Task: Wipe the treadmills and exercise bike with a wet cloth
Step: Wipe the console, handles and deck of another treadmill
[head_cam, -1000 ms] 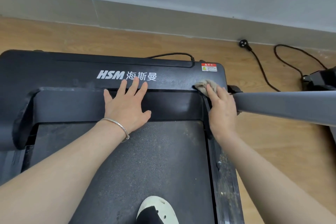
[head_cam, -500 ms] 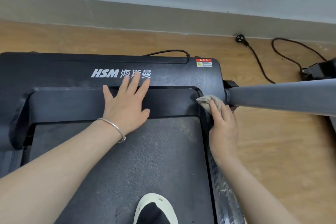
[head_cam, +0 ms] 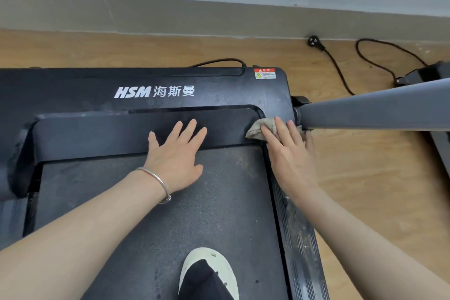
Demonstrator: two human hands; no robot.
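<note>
A black treadmill (head_cam: 73, 90) with white HSM lettering fills the view, its belt (head_cam: 190, 221) running toward me. My right hand (head_cam: 289, 158) presses a beige cloth (head_cam: 258, 129) flat against the right front corner of the treadmill's hood, beside the base of a grey upright post (head_cam: 379, 109). Most of the cloth is hidden under my fingers. My left hand (head_cam: 175, 156), with a silver bangle on the wrist, rests flat with fingers spread on the hood's lower step and the belt's front edge.
A shoe (head_cam: 209, 273) stands on the belt at the bottom centre. A black power cord with an unplugged plug (head_cam: 313, 41) lies on the wooden floor (head_cam: 365, 178) at the right. A wall with a baseboard (head_cam: 219, 17) runs behind. The right side rail (head_cam: 299, 246) looks dusty.
My right hand slid the cloth from the hood's top back along the right edge to the corner by the post. My left hand shifted toward me, off the lettering.
</note>
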